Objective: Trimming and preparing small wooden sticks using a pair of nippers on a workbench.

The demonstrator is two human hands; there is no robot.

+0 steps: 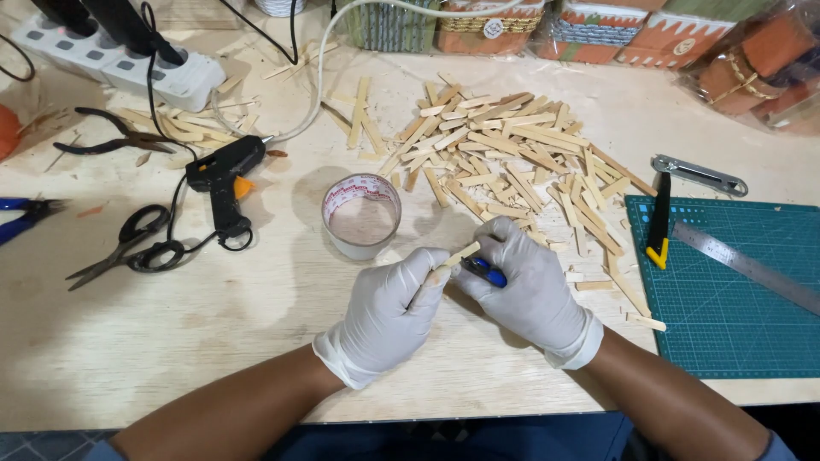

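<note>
Head view: two white-gloved hands meet at table centre; left hand [389, 312] pinches one short wooden stick [459, 255] by its near end, right hand [523, 286] is curled tight round a blue-handled tool [485, 271] touching that stick. Just beyond: one clear tape roll [361, 216] with a red-and-white printed rim, one heap of wooden sticks [504, 158], one black glue gun [224, 173], one pair of black scissors [128, 246]. Along the far edge stand four wrapped, patterned boxes [589, 30] in green, orange and red, one bearing a round white label.

Left hand [386, 318]: thin white disposable glove, snug and wrinkled, likely latex, though the material cannot be told for sure.
Left cuff: rolled into a thick, bunched band at the wrist.
Right hand [531, 290]: matching thin white disposable glove, creased across the back.
Right cuff: folded band at the wrist.
Forearms: bare past the cuffs.
Sleeves: blue fabric edges at both lower corners.
</note>
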